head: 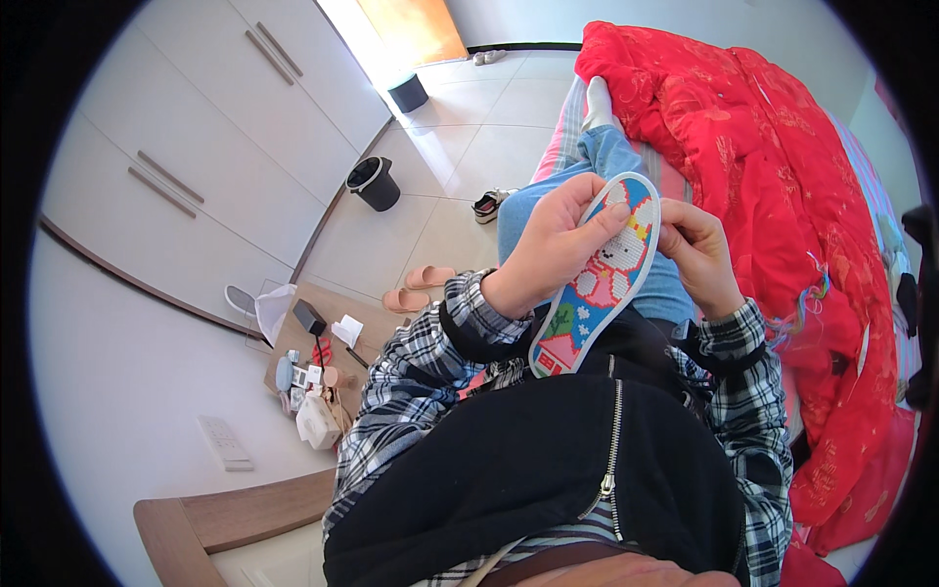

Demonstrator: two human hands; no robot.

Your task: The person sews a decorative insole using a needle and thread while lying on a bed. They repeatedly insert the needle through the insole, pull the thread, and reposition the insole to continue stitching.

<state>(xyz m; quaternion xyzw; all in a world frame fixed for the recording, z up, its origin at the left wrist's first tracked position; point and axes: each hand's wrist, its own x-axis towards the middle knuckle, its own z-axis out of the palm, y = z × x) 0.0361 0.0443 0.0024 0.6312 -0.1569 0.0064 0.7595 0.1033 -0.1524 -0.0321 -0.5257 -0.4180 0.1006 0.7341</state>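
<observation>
My left hand [550,246] grips a cross-stitched insole [622,255], with the thumb across its patterned face and the fingers behind it. The insole has a white border and shows a white rabbit on blue, with a pink-roofed house at its lower end. It is tilted above my lap, its top leaning right. At its upper right edge is my right hand [703,257], thumb and forefinger drawn together beside the border. Whether a needle or thread is between those fingertips is too small to see. Colored thread strands [803,304] lie to the right of that hand.
A red patterned quilt [741,147] covers much of the bed on my right. On my left, a wooden bedside table [323,293] holds red-handled scissors [321,351], a tissue pack [318,422] and small items. Pink slippers [407,299], a shoe [488,207] and a black bin [375,185] stand on the floor.
</observation>
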